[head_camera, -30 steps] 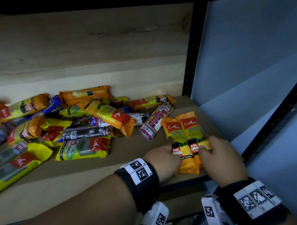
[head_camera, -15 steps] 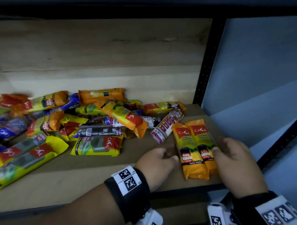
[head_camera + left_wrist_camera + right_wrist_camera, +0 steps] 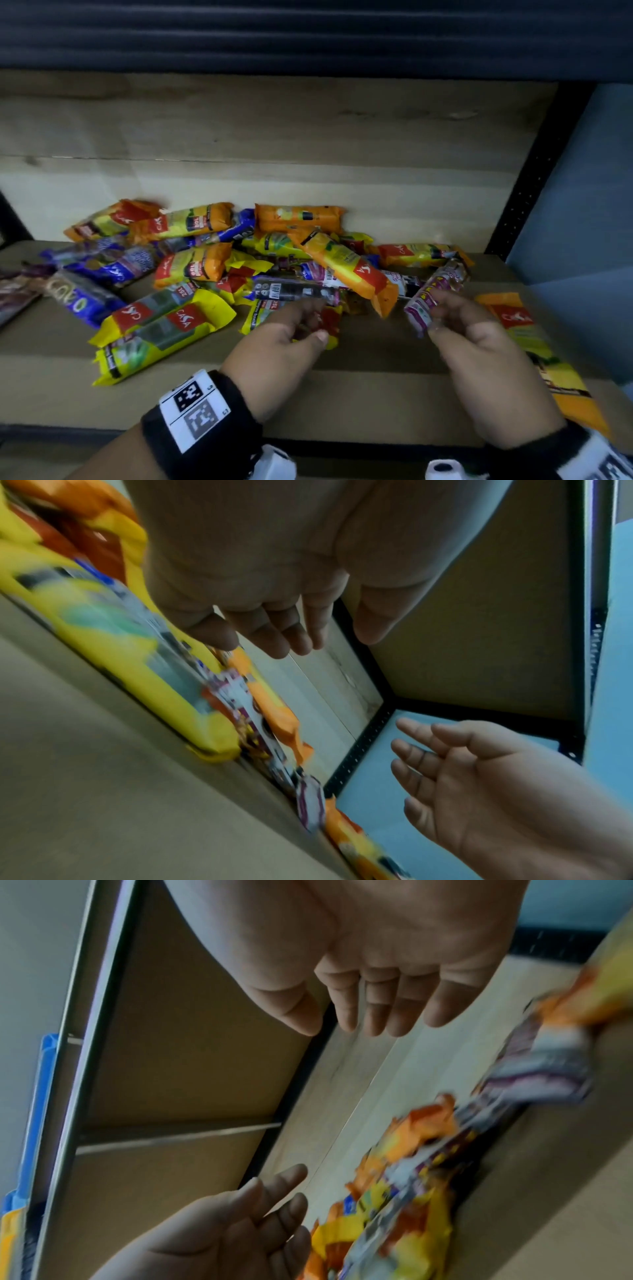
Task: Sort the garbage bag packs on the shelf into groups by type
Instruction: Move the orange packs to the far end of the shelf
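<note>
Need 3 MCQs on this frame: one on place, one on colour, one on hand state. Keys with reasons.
1. Where do the orange packs that are separate from the pile lie?
A. left of the pile
B. right of the right hand
C. on top of the pile

2. What colour is the slim pack by the right hand's fingers?
A. purple and white
B. plain green
C. plain black

3. How are the hands?
A. both grip packs
B. only the left grips a pack
C. both open, holding nothing

Key:
1 B: the head view shows them at the right end of the shelf.
2 A: its wrapper shows purple and white.
3 C: both wrist views show the left hand and the right hand with straight fingers and nothing in them.
</note>
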